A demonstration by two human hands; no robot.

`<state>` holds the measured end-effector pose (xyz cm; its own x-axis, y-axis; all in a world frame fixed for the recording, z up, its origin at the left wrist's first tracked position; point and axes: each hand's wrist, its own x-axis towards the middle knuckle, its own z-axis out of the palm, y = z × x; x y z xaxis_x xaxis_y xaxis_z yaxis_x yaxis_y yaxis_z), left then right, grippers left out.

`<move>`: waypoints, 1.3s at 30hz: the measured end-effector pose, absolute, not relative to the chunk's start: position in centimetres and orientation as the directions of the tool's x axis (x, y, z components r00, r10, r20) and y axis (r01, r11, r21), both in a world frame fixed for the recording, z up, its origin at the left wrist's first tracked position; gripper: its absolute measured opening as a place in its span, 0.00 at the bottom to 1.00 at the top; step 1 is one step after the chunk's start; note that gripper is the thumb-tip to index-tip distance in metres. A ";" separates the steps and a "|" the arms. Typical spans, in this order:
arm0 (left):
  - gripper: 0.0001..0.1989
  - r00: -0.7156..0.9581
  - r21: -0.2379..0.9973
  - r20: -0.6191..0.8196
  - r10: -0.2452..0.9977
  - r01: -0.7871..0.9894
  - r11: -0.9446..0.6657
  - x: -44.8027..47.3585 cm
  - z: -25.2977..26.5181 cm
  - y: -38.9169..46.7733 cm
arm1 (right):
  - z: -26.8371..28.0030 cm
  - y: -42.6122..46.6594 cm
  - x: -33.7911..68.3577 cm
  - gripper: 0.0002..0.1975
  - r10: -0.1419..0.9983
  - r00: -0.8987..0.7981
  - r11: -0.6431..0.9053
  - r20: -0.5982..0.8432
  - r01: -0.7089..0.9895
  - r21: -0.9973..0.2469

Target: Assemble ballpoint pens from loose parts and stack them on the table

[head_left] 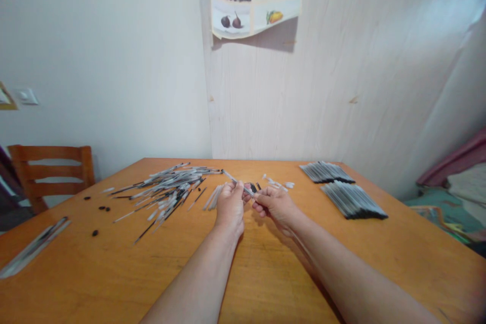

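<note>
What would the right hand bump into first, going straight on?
Leaving aside the pen it holds, the right hand would probably meet the left hand first, just ahead; depth is hard to judge.

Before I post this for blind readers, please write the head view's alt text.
Left hand and right hand hold a slim pen-like piece over a wooden table; scattered pen parts lie to the left, two neat batches to the right.

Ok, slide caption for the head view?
Left hand and right hand hold a slim tube between scattered rods and two neat rows.
</note>
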<state>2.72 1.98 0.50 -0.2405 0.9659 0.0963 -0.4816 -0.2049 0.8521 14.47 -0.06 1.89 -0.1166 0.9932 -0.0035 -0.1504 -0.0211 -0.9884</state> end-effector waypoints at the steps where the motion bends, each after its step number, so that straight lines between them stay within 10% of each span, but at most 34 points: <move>1: 0.14 -0.239 0.853 0.097 0.966 -0.480 -0.204 2.7 0.6 1.9 | 1.9 0.0 14.5 0.07 0.993 -0.118 -0.020 -0.002 -0.149 -0.989; 39: 0.11 -0.139 0.951 0.248 0.959 -0.155 -0.269 2.5 1.0 1.8 | 1.9 1.8 16.9 0.09 0.999 0.004 0.041 0.041 -0.071 -0.997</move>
